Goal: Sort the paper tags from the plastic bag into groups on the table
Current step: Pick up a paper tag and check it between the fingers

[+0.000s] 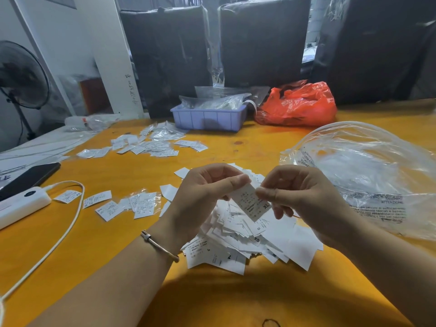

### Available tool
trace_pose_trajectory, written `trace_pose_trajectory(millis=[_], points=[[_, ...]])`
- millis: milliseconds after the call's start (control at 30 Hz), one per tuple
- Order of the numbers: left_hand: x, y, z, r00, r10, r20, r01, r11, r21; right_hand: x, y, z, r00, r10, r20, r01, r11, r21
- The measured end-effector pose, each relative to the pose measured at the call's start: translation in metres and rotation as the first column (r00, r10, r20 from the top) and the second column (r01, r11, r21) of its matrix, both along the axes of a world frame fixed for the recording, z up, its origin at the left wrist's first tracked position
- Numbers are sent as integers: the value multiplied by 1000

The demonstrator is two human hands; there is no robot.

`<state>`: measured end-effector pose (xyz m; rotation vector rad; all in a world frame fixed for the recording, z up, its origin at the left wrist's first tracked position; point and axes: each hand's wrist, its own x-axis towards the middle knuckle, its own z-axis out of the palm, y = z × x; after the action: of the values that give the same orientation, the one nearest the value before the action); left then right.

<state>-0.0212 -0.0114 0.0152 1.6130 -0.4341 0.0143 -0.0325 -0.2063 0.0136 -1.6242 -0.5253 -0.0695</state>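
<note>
A: Where does the small white printed paper tag marked XL (253, 204) sit, and how is it held?

B: It hangs above the loose heap of white paper tags (247, 241) at the centre of the orange-yellow table (113, 244). The left hand (203, 197) pinches its upper edge between thumb and curled fingers; the right hand (292, 194) pinches its right edge the same way. Neither hand is spread.

A: How should such a tag handle?

B: Probably almost weightless, thin and limp, easily creased, and inclined to cling to its neighbours. A light edge pinch suits it; peeling one from the heap calls for fingertips.

A: And the surroundings?

B: The crumpled clear plastic bag (368, 175) lies at three o'clock of the heap, and a row of sorted tags (118, 204) lies at nine o'clock. Further tags in small clear sleeves (151, 145) lie at eleven o'clock, and the lilac plastic tray (207, 119) sits at twelve.
</note>
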Motion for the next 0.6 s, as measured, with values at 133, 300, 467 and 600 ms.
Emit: trace_pose_trajectory(millis=[133,300,467,600], points=[[0,7,0,998,-5,61,-2,994,111,1,-2,-1,999,-18,-27,17,1000,-24],[4,10,1,993,75,94,-86,989,119,3,-1,-3,999,-41,-35,39,998,-39],[9,21,15,983,172,69,-180,975,132,3,-4,-3,994,-102,-47,100,993,-56],[19,49,36,934,348,83,-357,906,226,2,-7,-3,990,-133,-55,128,989,-80]])
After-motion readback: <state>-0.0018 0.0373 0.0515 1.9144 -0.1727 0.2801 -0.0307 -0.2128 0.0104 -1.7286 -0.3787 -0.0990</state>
